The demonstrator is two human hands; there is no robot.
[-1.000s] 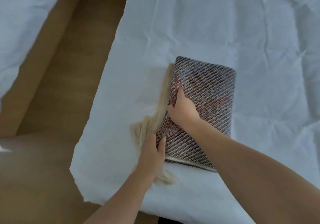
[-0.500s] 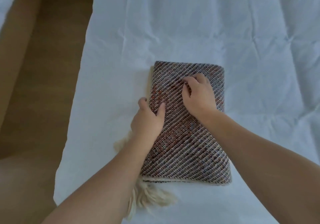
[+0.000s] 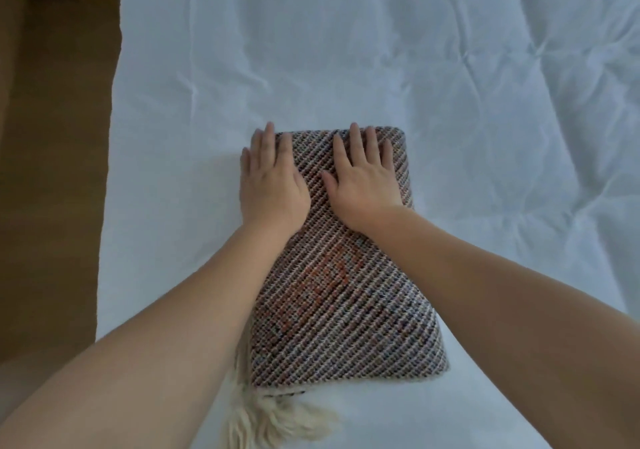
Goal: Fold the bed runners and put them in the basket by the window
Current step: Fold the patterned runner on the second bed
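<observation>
- Bed runner [image 3: 349, 310] lies folded into a thick rectangle on the white sheet [image 3: 346, 50], near the bed's left edge. Basket not in view.
- Your left hand [image 3: 272, 185] and right hand [image 3: 363, 181] lie flat on its far end, fingers straight, pressing and gripping nothing.
- Coarse diagonal weave: soft, bulky, probably light. Layers will likely spring open once unloaded.
- Cream fringe [image 3: 277, 417] spills out at the near left corner; tuck it in.
- Lift from underneath along both long sides, clamping the layers together.
</observation>
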